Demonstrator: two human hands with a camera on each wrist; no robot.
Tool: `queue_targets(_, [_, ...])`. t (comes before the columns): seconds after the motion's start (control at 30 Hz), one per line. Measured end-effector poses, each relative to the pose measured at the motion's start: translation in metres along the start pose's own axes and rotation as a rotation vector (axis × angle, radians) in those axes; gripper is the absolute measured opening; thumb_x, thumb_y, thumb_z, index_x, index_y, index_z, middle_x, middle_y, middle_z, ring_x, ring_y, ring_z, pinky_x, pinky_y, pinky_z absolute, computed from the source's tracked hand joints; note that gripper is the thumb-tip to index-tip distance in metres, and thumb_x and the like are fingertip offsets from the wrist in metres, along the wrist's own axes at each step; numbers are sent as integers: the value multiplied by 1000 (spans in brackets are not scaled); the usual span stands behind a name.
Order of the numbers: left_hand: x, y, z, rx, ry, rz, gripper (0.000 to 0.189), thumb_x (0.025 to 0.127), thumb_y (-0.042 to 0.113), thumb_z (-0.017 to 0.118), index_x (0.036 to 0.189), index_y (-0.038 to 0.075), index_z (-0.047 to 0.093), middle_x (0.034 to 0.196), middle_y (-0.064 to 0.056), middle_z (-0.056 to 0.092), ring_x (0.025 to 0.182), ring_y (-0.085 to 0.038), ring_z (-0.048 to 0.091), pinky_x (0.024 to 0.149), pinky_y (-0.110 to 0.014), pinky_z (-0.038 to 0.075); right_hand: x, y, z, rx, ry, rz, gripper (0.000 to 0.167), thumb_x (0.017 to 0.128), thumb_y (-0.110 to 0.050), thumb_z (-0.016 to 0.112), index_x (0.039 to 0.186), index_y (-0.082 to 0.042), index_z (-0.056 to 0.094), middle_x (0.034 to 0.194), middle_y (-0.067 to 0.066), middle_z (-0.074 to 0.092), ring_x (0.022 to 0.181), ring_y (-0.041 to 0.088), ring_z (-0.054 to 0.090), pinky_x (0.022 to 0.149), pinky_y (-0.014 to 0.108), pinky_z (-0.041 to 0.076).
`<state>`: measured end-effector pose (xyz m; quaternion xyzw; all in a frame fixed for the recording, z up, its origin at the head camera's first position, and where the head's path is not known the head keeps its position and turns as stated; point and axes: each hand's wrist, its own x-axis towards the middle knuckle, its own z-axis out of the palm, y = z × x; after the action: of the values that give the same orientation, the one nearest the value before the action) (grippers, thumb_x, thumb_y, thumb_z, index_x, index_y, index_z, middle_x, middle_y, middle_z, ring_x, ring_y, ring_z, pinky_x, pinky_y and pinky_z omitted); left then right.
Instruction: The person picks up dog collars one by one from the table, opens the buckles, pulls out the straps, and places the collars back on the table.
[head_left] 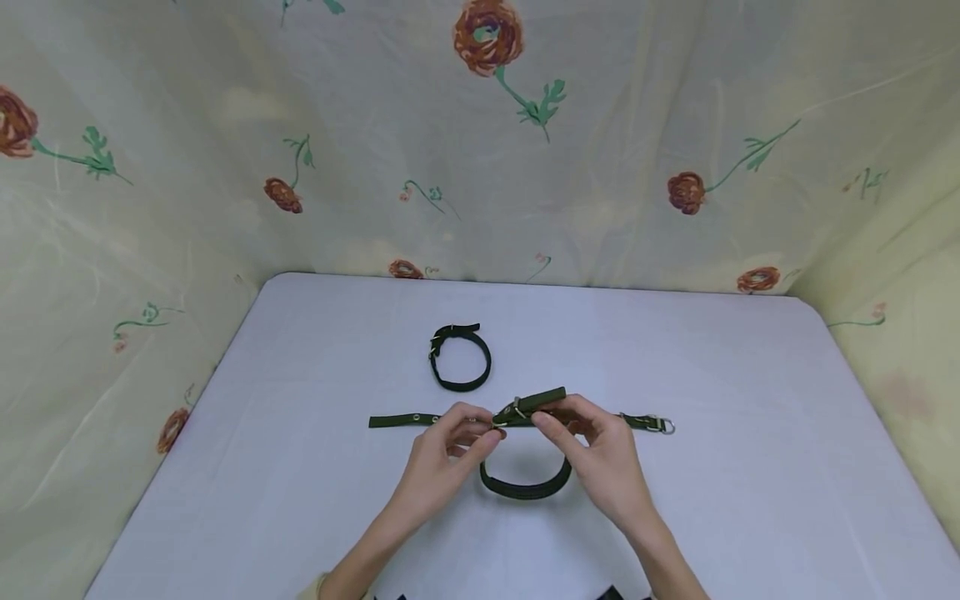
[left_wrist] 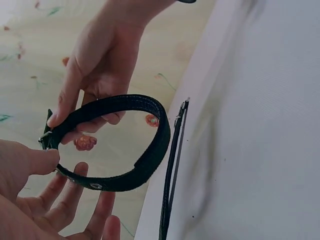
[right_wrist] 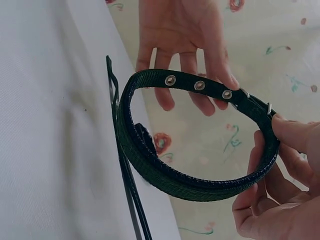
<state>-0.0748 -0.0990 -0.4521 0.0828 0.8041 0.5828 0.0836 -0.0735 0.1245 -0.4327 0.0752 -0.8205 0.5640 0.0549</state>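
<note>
Both hands hold a dark green dog collar [head_left: 527,492] closed into a loop, raised in front of the body. My left hand [head_left: 442,462] pinches the strap beside the buckle between thumb and fingers, its other fingers spread below. With thumb and fingers, my right hand [head_left: 606,467] grips the doubled strap on the buckle's other side. Metal eyelets [right_wrist: 199,85] line the band, and a buckle [right_wrist: 245,93] shows near the left fingertips. The strap's free end [head_left: 551,397] points up and right past the right fingers.
A second collar [head_left: 393,422] lies straight across the white table [head_left: 262,400] behind the hands, its middle partly hidden. Farther back, a third collar [head_left: 462,386] lies buckled into a ring. Flower-patterned cloth [head_left: 600,183] hangs around the table's back and sides.
</note>
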Motion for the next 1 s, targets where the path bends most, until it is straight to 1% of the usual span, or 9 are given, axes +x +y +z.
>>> queue_targets(0.17, [2,5,2,-15,-1,3,24,105,31,72,126,21,71,117,1,83,107,-12,76,90,-24,55,-1,0,3,-26,-31,6,10,102,-26,76,111,-22,80,107,-6,82,98,4,68,86,22,53])
queue_targets(0.27, [2,6,2,-8,4,8,25,105,31,72,128,21,71,116,0,82,109,-16,76,90,-24,55,-1,0,4,-33,-39,4,10,102,-26,77,111,-23,80,108,-7,82,100,2,69,87,22,53])
queue_targets(0.37, [2,5,2,16,16,20,25,105,32,72,127,20,73,115,0,83,111,-19,77,90,-25,55,-1,0,2,-26,-26,-6,11,102,-24,77,112,-21,80,107,-5,82,97,4,68,85,22,53])
queue_targets(0.47, [1,3,0,42,38,23,22,105,32,72,125,21,74,113,1,84,109,-19,78,89,-25,55,0,0,-1,0,0,-14,12,102,-21,76,114,-19,79,107,-2,81,91,7,66,82,22,52])
queue_targets(0.57, [1,0,-1,47,49,22,21,105,31,72,123,22,74,110,1,84,105,-17,78,88,-24,54,0,0,-3,25,16,-10,14,102,-20,76,115,-18,79,108,0,80,89,10,64,81,22,52])
queue_targets(0.7, [1,-2,-2,44,40,41,21,106,29,71,124,18,74,111,-2,85,102,-17,78,86,-23,54,0,-1,-4,22,4,-9,15,103,-21,75,117,-18,79,110,0,80,90,10,64,82,22,51])
queue_targets(0.8, [1,-3,-2,38,33,43,23,106,30,71,126,18,73,112,-3,84,103,-16,78,87,-23,55,1,0,-4,21,0,-13,15,103,-20,75,117,-18,79,110,0,80,91,10,64,82,22,52])
queue_targets(1.0, [2,2,-1,24,20,41,24,107,32,69,129,22,72,115,0,83,110,-17,77,89,-24,55,0,1,-4,15,-13,-24,14,102,-20,76,116,-20,79,109,-2,81,92,9,66,82,23,52])
